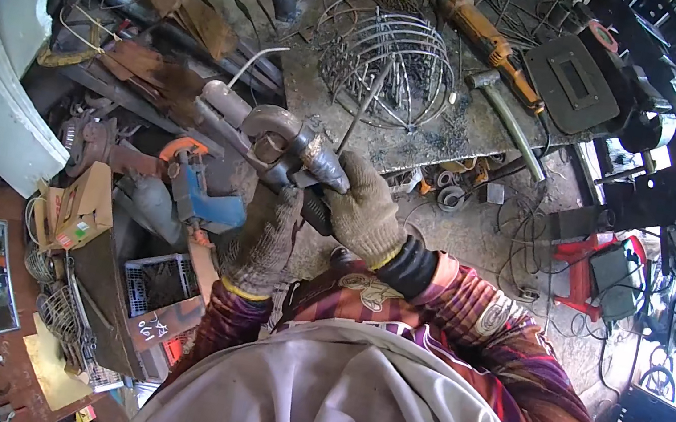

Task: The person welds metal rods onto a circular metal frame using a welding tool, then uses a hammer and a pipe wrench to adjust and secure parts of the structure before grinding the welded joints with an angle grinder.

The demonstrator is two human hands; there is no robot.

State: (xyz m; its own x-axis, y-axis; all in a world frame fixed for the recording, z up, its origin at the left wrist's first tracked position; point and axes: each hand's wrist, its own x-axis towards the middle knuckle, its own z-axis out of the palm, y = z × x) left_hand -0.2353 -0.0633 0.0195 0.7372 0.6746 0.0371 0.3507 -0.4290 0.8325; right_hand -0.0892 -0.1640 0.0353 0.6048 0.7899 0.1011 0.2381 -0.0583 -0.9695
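Observation:
Both my hands wear grey knitted gloves and are at a heavy grey metal vise-like tool (291,144) with a thick curved jaw and a tapered end. My right hand (367,212) is closed about the tapered end. A thin metal rod (366,106) slants up and away from its fingertips; whether the fingers grip the rod too, I cannot tell. My left hand (263,239) is closed just below the tool's body, thumb upward, and what it grips is hidden. A dark ribbed part (316,214) shows between the hands.
On the metal workbench (304,69) ahead lie a round wire cage (399,68), an orange angle grinder (486,38), a hammer (509,124) and a welding mask (571,83). A blue-and-orange machine (201,191) and cardboard box (81,206) are left. Cables (521,252) trail across the floor at right.

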